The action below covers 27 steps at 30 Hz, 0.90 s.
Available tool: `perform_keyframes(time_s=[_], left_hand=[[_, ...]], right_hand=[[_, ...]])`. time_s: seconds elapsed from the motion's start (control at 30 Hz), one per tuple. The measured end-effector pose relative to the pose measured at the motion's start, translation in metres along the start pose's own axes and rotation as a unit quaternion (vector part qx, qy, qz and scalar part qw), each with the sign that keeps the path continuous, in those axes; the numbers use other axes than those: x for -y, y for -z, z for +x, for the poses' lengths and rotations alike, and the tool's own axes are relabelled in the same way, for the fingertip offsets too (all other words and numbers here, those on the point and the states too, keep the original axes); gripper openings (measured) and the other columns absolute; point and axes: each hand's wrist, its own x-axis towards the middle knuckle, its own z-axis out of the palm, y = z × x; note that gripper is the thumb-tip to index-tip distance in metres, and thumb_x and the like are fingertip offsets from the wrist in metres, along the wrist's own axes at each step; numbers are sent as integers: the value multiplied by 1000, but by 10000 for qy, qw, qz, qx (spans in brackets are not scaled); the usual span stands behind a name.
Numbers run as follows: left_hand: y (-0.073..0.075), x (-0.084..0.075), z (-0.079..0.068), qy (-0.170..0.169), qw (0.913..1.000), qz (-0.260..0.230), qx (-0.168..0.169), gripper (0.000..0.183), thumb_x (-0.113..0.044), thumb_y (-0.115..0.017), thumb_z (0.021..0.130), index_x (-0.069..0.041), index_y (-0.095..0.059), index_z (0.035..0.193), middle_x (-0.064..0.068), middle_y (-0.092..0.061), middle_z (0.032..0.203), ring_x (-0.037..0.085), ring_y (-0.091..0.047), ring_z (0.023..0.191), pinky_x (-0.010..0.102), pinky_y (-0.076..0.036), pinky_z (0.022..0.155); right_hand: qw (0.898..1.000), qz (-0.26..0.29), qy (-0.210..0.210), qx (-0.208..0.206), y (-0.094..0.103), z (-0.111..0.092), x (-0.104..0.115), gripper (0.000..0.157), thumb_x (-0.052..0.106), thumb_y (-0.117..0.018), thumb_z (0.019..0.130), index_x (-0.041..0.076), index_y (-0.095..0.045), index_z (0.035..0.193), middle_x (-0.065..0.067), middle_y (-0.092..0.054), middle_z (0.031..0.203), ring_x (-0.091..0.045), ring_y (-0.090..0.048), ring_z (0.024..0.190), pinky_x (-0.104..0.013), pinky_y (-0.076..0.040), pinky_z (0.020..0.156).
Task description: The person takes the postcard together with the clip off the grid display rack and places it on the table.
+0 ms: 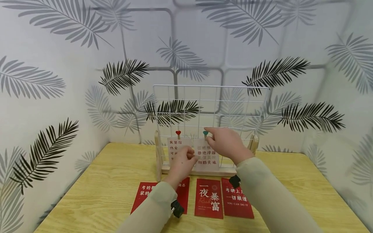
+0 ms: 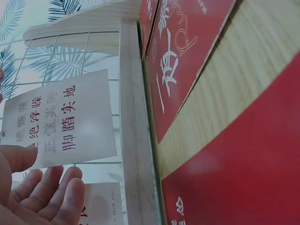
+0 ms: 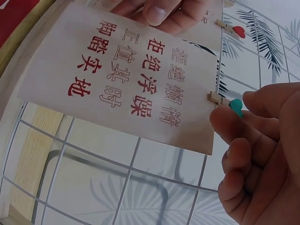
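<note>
My left hand [image 1: 182,163] pinches the side edge of a white card [image 2: 91,117] printed with red characters, thumb in front and fingers behind. This card hangs against the white wire grid [image 1: 242,111]. At the card's top sits a small wooden clothespin [image 3: 216,98] with a teal heart [image 1: 205,133]. My right hand [image 1: 227,144] has its thumb and forefinger at either side of that heart, other fingers curled. Beside it, a second white card [image 1: 172,152] hangs under a red-heart clothespin [image 1: 178,133], partly hidden behind my left hand.
The grid stands in a wooden base [image 1: 166,169] on a wood-grain table [image 1: 116,168]. Several red cards lie before it, including a middle one [image 1: 208,207] and a right one [image 1: 240,210]; my left arm partly covers others. Leaf-patterned wall covering [image 1: 186,38] rises behind.
</note>
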Motion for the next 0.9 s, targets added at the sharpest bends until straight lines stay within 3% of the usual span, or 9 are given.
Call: perform_keyframes(time_s=[0.23,0.5,0.73,0.9], left_hand=[[-2,-2,1,-139,9997,192,-93,22,-21,-68,99,-10,-61,116,0,-61,98,17,-58,84,36,-52,73],[0,-1,3,-229,9987,409,-223,10,-17,-67,99,-14,-64,107,-2,-61,92,17,-57,78,33,-50,68],[3,3,4,-251,9986,386,-278,4,-18,-68,99,-15,-66,102,-4,-62,87,16,-56,74,32,-49,65],[6,3,5,-305,9984,345,-324,4,-18,-66,100,-16,-68,103,-4,-64,88,16,-56,74,32,-49,67]], right_hand=[[9998,-31,-36,-177,-2,2,0,41,32,-58,102,17,-62,140,5,-56,62,-14,-49,53,-31,-39,46],[9990,83,-87,-441,-7,2,-1,34,29,-60,102,17,-68,134,3,-57,63,-15,-43,51,-30,-37,47],[9956,472,-251,-768,-16,0,-1,30,29,-61,101,18,-71,128,2,-72,88,-14,-47,51,-30,-38,45],[9934,647,-314,-894,-19,0,0,29,29,-61,102,18,-70,127,5,-69,78,-14,-46,49,-30,-37,43]])
